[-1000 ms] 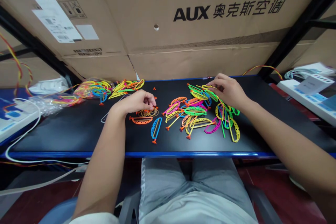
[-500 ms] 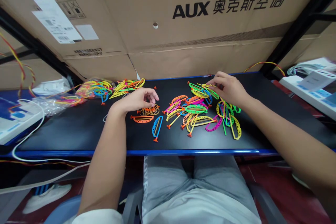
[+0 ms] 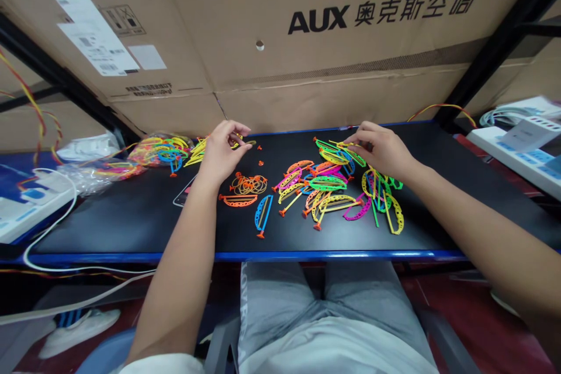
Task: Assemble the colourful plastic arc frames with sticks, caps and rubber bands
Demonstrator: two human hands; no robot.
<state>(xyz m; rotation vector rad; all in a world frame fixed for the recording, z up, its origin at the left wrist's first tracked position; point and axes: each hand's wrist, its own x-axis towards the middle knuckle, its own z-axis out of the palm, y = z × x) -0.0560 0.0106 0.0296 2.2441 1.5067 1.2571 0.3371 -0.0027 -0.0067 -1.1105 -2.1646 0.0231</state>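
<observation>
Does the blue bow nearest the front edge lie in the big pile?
No, the blue bow lies apart on the black tabletop, left of the big pile.

The left hand (image 3: 224,151) partly hides the yellow pieces (image 3: 197,152) (how many, I cannot tell).

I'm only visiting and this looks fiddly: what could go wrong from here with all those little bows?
The plastic bows by the right hand overlap, so lifting one might drag others along. The rubber bands lie looped over one another and could tangle. The small loose orange piece lies between the two hands and might get knocked away.
</observation>
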